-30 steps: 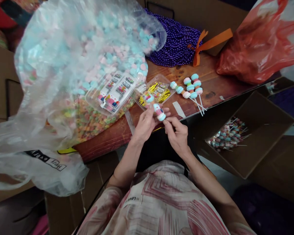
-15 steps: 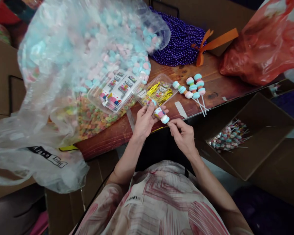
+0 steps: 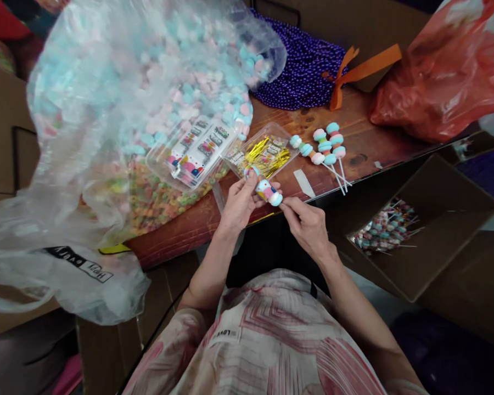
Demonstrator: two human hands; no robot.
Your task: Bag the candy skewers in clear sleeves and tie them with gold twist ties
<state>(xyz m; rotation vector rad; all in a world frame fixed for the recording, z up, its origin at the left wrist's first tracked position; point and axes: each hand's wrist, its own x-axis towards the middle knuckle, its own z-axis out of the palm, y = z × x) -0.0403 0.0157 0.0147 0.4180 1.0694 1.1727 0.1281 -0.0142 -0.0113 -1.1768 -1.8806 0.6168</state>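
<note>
My left hand (image 3: pixel 239 202) is closed around the upper part of a candy skewer (image 3: pixel 275 198), with the thumb on top. A printed label or wrapper covers its middle, and a white and pale blue candy shows at the lower end. The fingers of my right hand (image 3: pixel 307 222) pinch the skewer's lower end, where the stick is mostly hidden. Just beyond my left hand lies a clear tray (image 3: pixel 271 151) with gold twist ties and small printed labels. To the right of it, several finished candy skewers (image 3: pixel 325 145) rest on the wooden table, white sticks pointing towards me.
A large clear bag (image 3: pixel 148 71) of pastel candies covers the table's left side, with a plastic box (image 3: pixel 195 153) of printed labels on it. Purple beads (image 3: pixel 300 66) and a red bag (image 3: pixel 440 82) lie at the back. A cardboard box (image 3: pixel 436 236) at right holds wrapped skewers.
The candy skewer has turned slightly between my hands, and its lower end has shifted a little up and left. My right hand has moved slightly left with it. Both hands keep their hold.
</note>
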